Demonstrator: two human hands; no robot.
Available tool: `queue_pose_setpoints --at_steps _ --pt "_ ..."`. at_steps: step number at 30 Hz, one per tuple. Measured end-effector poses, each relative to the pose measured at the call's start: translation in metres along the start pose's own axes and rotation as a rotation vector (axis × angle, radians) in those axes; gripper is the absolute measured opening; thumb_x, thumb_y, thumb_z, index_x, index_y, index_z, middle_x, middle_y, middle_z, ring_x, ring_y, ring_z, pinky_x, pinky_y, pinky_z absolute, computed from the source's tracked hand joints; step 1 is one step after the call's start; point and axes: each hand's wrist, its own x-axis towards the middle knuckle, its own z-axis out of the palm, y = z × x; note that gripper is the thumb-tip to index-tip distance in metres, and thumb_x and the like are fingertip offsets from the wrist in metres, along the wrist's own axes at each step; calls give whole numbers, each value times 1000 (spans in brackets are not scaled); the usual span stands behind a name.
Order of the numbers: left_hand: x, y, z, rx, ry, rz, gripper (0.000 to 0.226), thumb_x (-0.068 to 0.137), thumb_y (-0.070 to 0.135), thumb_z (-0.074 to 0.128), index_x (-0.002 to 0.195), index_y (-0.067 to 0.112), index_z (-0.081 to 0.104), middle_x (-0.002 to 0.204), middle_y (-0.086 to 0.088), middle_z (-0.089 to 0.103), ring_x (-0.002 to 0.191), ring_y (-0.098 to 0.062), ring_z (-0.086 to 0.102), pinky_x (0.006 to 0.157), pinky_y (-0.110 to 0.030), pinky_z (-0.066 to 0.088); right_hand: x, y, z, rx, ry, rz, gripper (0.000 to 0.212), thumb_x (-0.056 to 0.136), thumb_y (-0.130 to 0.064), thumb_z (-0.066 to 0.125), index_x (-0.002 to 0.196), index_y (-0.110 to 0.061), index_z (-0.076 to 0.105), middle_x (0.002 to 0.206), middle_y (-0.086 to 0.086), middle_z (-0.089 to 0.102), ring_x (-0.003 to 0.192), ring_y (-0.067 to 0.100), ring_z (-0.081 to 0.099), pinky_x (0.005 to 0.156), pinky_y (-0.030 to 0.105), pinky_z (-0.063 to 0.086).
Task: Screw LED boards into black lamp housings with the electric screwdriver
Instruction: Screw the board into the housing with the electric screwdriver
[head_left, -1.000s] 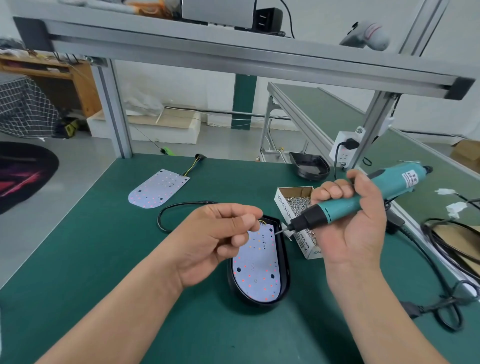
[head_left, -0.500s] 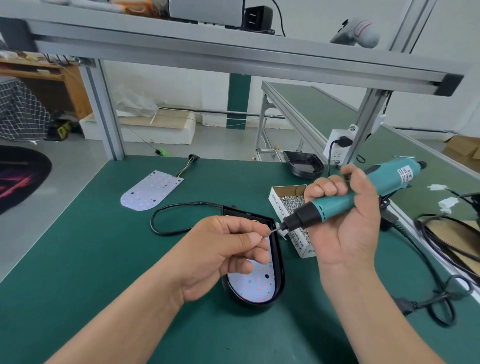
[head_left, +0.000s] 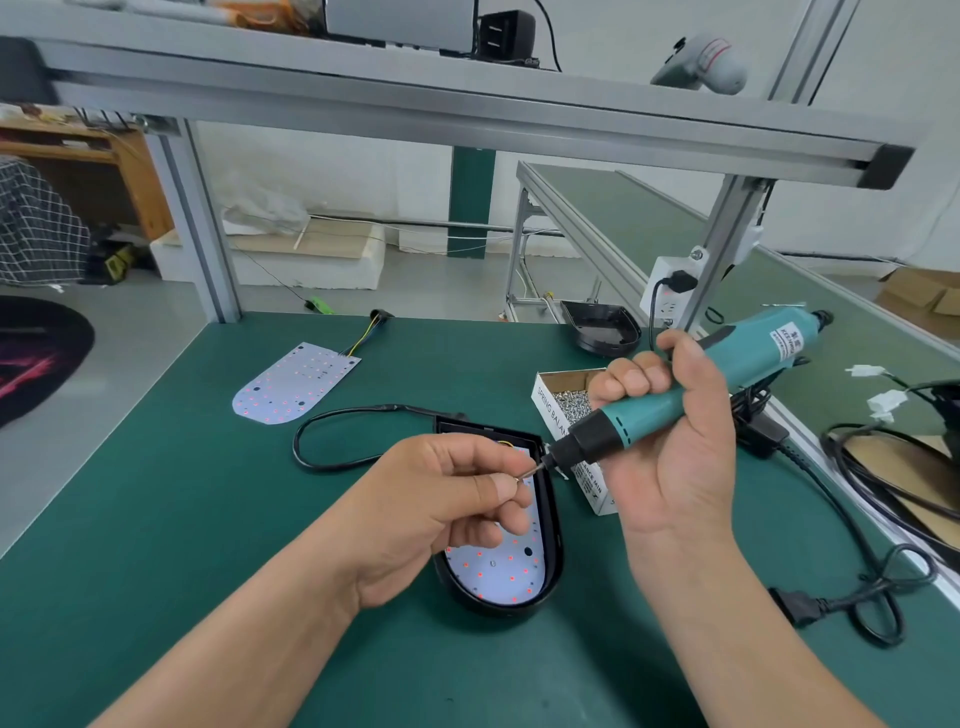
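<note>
1. A person is working at a green surface (head_left: 208, 519), and the head camera is looking down at both hands.
2. The left hand (head_left: 441, 499) is pinching a small screw (head_left: 517, 479) between thumb and forefinger, with the other fingers curling loosely underneath.
3. The right hand (head_left: 670, 452) is gripping the electric screwdriver (head_left: 701, 384), fingers wrapping its teal body and the black nose pointing down and to the left.
4. The bit tip is meeting the screw at the left fingertips, just above the far end of the black lamp housing (head_left: 551, 545). The tool's long axis is slanting from upper right to lower left, so it will likely need tipping more upright before driving.
5. The housing is lying flat directly beneath the hands, its long axis running away from the person and its rounded end nearest.
6. The LED board (head_left: 498, 571), white with red dots, is sitting inside the housing. The left hand is covering its far half and is the nearer hand to it.
7. An open box of screws (head_left: 566, 395) is sitting just right of the housing. Its side is showing "SPRING BALAN", with the rest hidden.
8. The screwdriver's white label is carrying blue writing too small to read.
9. A spare board (head_left: 296, 387) with coloured wires is lying far left, and a second housing (head_left: 602, 327) is resting at the far edge.
</note>
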Motion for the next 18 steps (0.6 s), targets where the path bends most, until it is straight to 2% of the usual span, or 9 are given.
queue_pose_setpoints --at_steps 11,18 --pt "0 -1 0 64 -9 16 25 97 -6 69 95 15 82 94 -16 76 74 -19 72 61 -21 56 0 -1 -1 9 6 35 11 101 -19 61 92 -18 66 70 -6 44 63 10 45 64 25 47" --pt "0 -2 -1 65 -9 21 21 98 -5 68 98 12 81 95 -15 76 76 -20 72 63 -22 56 0 -1 -1 11 18 41 13 103 -19 58 92 -17 64 70 -6 44 62 9 45 64 24 46"
